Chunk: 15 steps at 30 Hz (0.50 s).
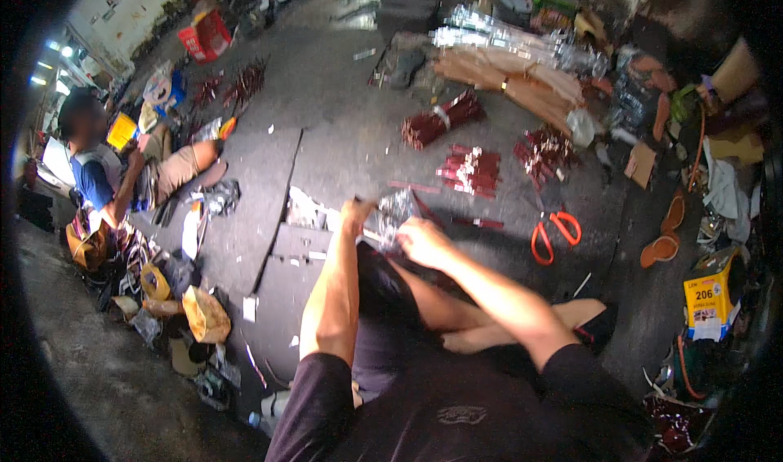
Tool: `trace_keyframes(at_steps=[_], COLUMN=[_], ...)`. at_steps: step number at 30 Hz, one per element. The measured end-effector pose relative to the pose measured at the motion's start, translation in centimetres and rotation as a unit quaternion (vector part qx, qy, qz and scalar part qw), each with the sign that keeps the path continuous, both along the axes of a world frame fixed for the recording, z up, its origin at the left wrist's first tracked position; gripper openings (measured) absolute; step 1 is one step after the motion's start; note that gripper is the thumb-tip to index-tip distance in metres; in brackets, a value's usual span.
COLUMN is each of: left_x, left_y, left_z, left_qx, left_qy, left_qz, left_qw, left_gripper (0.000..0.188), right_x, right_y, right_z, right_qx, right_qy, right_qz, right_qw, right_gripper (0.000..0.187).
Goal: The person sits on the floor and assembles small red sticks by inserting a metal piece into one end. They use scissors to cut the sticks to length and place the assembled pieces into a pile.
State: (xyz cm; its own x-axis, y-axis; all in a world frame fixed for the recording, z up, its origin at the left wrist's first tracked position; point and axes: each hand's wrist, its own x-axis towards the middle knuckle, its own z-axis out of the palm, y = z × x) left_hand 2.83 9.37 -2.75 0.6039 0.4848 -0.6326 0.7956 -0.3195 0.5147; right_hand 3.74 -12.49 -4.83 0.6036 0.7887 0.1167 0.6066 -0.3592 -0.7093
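In front of my lap, a crumpled piece of clear plastic (396, 207) stretches between my hands. My left hand (356, 216) is closed at its left edge, fingers pinched. Closed too, my right hand (422, 240) grips the plastic's lower right side. Motion blur hides the fingertips. Just beyond the right hand lies a dark red strip (477, 223) on the floor. Farther off are a bound bundle of dark red strips (443, 120), a stack of red strips with pale ends (471, 170) and a looser pile (545, 154). Orange-handled scissors (556, 235) rest right of my hands.
Brown sheet material (510, 83) and shiny clear plastic (514, 34) lie at the far right. A yellow box (710, 299) and sandal-shaped soles (662, 238) are along the right. Another person (106, 160) sits at the left, near bags and tape rolls (155, 282).
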Motion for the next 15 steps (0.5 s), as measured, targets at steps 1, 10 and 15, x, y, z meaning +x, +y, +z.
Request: trace_keyframes(at_steps=[1,10,15], left_x=[0.0,-1.0,-0.1], left_y=[0.9,1.5,0.4], left_z=[-2.4,-1.9,-0.5], left_qx=[-0.042,-0.402,-0.269], left_qy=[-0.038,-0.064,-0.159], left_qz=[-0.074,0.088,0.088], left_qw=[0.996,0.909,0.946], left_gripper=[0.038,0.057,0.044], right_x=[-0.6,0.2,1.1], right_y=[1.6,2.7,2.6], right_z=[-3.1,1.4,-2.2], right_qx=[-0.027,-0.171,-0.218], right_qy=[0.006,0.085,-0.025], right_qz=[-0.052,-0.173,-0.07], right_qw=[0.998,0.966,0.973], right_gripper=[0.018,0.035,0.035])
